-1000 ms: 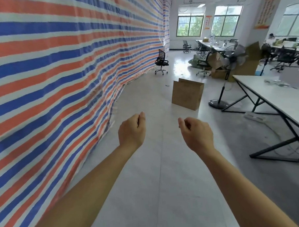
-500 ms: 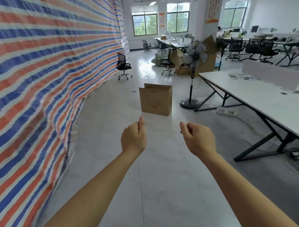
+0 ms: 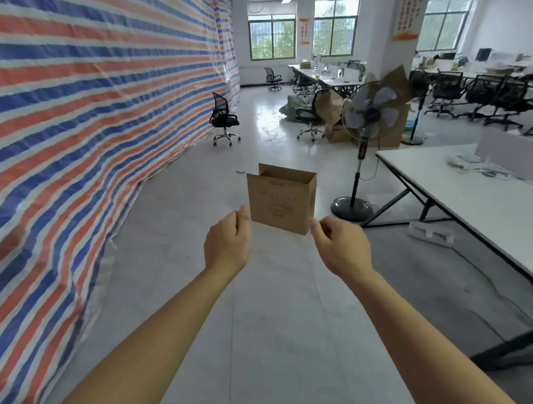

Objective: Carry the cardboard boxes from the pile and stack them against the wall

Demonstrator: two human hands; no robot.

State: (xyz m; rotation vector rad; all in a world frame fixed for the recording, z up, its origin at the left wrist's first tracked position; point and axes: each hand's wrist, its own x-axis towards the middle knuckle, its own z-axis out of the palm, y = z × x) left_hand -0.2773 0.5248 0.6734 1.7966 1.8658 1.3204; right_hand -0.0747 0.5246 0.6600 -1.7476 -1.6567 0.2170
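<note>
A brown cardboard box (image 3: 282, 199) stands upright on the pale floor ahead, its top flaps open. Both my arms reach forward toward it. My left hand (image 3: 228, 241) is just left of and below the box, fingers loosely curled, holding nothing. My right hand (image 3: 340, 244) is at the box's lower right, fingers also loosely curled and empty. Neither hand touches the box. More cardboard boxes (image 3: 386, 111) are piled further back behind the fan. The wall on the left is covered by a red, white and blue striped tarp (image 3: 87, 118).
A standing fan (image 3: 367, 118) with a round base is right of the box. A long white table (image 3: 478, 189) runs along the right, with a power strip (image 3: 431, 232) on the floor beneath. A black office chair (image 3: 223, 119) stands by the tarp; more chairs and desks fill the back.
The view has swung and moved closer to the box, which now looks larger and sits just beyond my hands. Both hands stay raised and empty.
</note>
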